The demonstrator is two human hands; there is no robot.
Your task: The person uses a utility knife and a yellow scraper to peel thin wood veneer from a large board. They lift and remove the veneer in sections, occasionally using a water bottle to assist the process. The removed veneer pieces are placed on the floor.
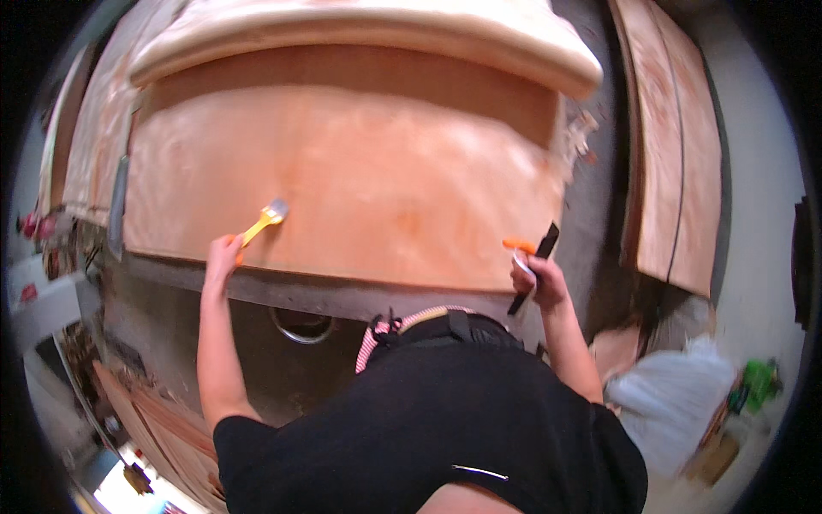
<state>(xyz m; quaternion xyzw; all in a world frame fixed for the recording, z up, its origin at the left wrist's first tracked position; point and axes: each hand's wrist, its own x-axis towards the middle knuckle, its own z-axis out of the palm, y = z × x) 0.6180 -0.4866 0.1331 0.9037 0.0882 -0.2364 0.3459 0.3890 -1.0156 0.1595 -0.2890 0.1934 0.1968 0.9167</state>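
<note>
My left hand (224, 255) is closed around the handle of a yellow brush (260, 224) with a greyish head, which is over the left part of a large reddish-tan wood veneer sheet (360, 180). At the sheet's near right corner, my right hand (539, 278) is closed around a long black strip (546, 241), tilted up and to the right. A small orange piece (518, 246) and something whitish also show at its fingers; their kind is too blurred to tell. Across the far side of the sheet lies a pale wood sheet with a thick curled edge (368, 27).
The veneer lies on a grey table (257, 291). A grey-handled tool (118, 206) sits by its left edge. More wood sheets (676, 146) stand at the right, others at the left. White plastic sheeting (672, 385) and green material (757, 385) are at the lower right.
</note>
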